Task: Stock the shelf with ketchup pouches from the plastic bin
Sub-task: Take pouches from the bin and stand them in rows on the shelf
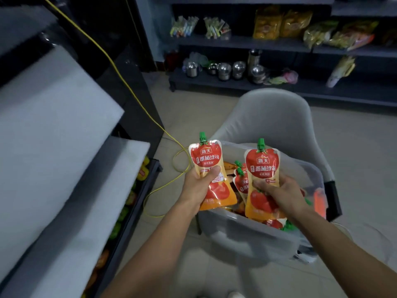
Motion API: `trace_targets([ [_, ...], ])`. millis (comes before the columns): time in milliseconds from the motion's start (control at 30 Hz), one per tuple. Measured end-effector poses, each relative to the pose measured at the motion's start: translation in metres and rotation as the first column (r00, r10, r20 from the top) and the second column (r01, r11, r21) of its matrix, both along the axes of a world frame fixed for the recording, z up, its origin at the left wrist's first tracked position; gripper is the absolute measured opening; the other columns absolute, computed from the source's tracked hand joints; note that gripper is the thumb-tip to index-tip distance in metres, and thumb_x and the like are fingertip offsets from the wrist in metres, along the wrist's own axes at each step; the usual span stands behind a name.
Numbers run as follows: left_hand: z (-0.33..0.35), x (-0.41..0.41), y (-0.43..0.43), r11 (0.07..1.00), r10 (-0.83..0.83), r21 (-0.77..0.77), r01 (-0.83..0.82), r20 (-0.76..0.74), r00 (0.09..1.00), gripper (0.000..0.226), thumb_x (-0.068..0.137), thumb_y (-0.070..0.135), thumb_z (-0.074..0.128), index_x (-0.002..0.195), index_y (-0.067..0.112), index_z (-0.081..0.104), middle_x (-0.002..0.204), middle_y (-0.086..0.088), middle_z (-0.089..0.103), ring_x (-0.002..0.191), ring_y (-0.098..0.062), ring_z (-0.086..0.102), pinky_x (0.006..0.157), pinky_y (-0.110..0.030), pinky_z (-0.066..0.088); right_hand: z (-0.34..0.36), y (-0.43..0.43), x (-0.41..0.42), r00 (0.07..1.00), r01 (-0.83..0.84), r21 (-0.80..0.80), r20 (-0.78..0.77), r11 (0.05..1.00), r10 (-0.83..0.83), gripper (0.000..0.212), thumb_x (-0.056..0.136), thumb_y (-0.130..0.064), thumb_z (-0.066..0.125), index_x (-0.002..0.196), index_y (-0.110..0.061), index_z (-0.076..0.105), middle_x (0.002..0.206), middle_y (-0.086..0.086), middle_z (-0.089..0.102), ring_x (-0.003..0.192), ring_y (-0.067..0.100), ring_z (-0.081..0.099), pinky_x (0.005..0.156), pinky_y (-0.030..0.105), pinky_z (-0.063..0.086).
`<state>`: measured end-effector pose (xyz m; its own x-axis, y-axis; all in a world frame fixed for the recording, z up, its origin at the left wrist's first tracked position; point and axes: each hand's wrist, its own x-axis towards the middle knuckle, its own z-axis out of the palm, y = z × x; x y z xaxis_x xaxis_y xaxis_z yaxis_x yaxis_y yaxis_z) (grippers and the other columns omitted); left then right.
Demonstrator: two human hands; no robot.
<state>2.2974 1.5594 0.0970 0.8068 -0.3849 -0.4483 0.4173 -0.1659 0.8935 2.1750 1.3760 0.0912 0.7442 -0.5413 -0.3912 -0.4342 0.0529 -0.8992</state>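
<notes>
While the white shelf (53, 125) runs along the left, the left hand (200, 183) grips one ketchup pouch (209, 160) upright, thumb across its front. Just beside it, the right hand (279, 192) clasps a second pouch (262, 166) upright above the plastic bin (247, 235), where more pouches (241, 181) lie heaped. That bin sits on a grey chair (275, 117).

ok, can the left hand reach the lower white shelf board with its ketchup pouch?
Probably yes. The left hand grips its ketchup pouch by the plastic bin; the lower white shelf board lies to its left with only open air between. The yellow cable runs lower, on the floor.
</notes>
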Motion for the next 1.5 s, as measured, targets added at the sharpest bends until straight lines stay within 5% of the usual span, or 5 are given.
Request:
trace_targets([
  [400,0.14,-0.034,0.091,0.969,0.244,-0.106,-0.225,0.225,0.943,0.015,0.087,0.03,0.07,0.099,0.031,0.062,0.089,0.01,0.074,0.076,-0.005,0.073,0.057,-0.017,0.055,0.148,0.092,0.041,0.942,-0.262,0.037,0.224,0.964,0.248,0.021,0.084,-0.032,0.07,0.101,-0.027,0.059,0.095,-0.002,0.071,0.086,0.015,0.069,0.065,0.028,0.052],
  [600,0.182,-0.049,0.176,0.92,0.392,-0.092,-0.381,0.245,0.887,0.037,0.084,0.042,0.071,0.117,0.032,0.058,0.108,0.004,0.073,0.092,-0.017,0.073,0.084,-0.041,0.059,0.205,0.172,0.057,0.87,-0.421,0.012,0.289,0.907,0.4,0.03,0.082,-0.03,0.071,0.109,-0.022,0.06,0.098,0.002,0.072,0.087,0.018,0.069,0.069,0.032,0.053],
  [867,0.238,-0.063,0.371,0.833,0.551,-0.159,-0.531,0.337,0.763,0.024,0.091,0.034,0.065,0.111,0.022,0.063,0.1,-0.002,0.075,0.086,-0.017,0.074,0.074,-0.03,0.059,0.255,0.361,0.079,0.742,-0.553,-0.056,0.42,0.831,0.523,0.016,0.082,-0.021,0.072,0.097,-0.019,0.066,0.091,0.005,0.074,0.083,0.023,0.071,0.071,0.036,0.056],
  [1000,0.252,-0.077,0.419,0.826,0.554,-0.111,-0.552,0.338,0.761,0.024,0.093,0.034,0.061,0.113,0.021,0.063,0.099,-0.001,0.076,0.089,-0.019,0.074,0.085,-0.039,0.059,0.257,0.41,0.087,0.727,-0.571,-0.039,0.44,0.82,0.527,0.016,0.081,-0.022,0.074,0.095,-0.018,0.068,0.089,0.006,0.075,0.083,0.025,0.072,0.079,0.043,0.057],
  [1500,0.31,-0.1,0.67,0.461,0.848,-0.301,-0.835,0.426,0.315,0.032,0.09,0.026,0.068,0.116,0.014,0.054,0.105,-0.008,0.072,0.085,-0.019,0.073,0.065,-0.03,0.059,0.312,0.659,0.116,0.468,-0.788,-0.104,0.54,0.607,0.699,0.026,0.086,-0.031,0.068,0.109,-0.023,0.062,0.101,0.001,0.072,0.094,0.023,0.07,0.086,0.045,0.054],
])
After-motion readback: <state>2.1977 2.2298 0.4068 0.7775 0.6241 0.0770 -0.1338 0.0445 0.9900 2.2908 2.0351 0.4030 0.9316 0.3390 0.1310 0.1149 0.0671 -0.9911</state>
